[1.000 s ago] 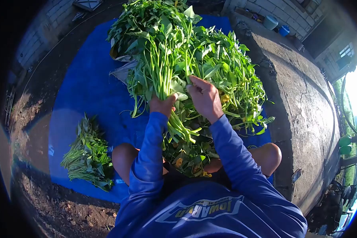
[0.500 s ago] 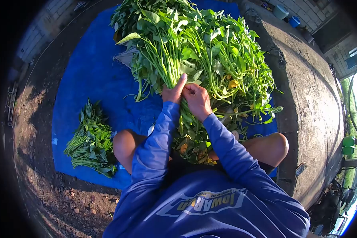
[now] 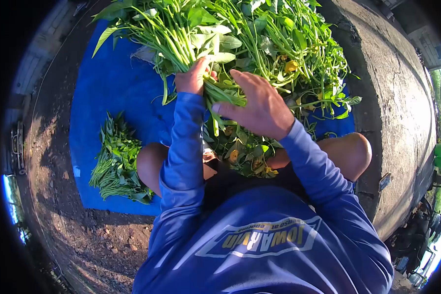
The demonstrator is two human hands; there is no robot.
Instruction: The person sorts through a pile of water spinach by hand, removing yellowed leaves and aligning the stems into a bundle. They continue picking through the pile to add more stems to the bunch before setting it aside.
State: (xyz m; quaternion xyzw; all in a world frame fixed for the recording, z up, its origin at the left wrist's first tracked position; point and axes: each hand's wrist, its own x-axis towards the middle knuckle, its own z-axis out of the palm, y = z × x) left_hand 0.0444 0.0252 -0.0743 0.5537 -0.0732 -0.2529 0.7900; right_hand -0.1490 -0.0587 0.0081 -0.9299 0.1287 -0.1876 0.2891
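A bunch of leafy green stems point(image 3: 174, 46) is gripped by my left hand point(image 3: 193, 77), its leaves fanning up and left and its cut ends pointing down to the right. Close beside those stem ends is my right hand point(image 3: 259, 104), fingers and thumb spread apart, nothing held in them. Behind both hands spreads a large heap of leafy greens point(image 3: 299, 39) with a few yellow leaves. Loose greens and yellowed leaves point(image 3: 245, 149) lie between my legs.
A blue tarp point(image 3: 117, 78) lies under everything. A smaller pile of bundled greens point(image 3: 120, 164) rests at its left. A raised concrete ledge point(image 3: 389, 93) runs along the right, and bare soil point(image 3: 103, 240) borders the tarp at the lower left.
My right hand has come away from my left hand and opened. My left hand has moved left with the bunch, which now leans more to the left. The view has shifted slightly.
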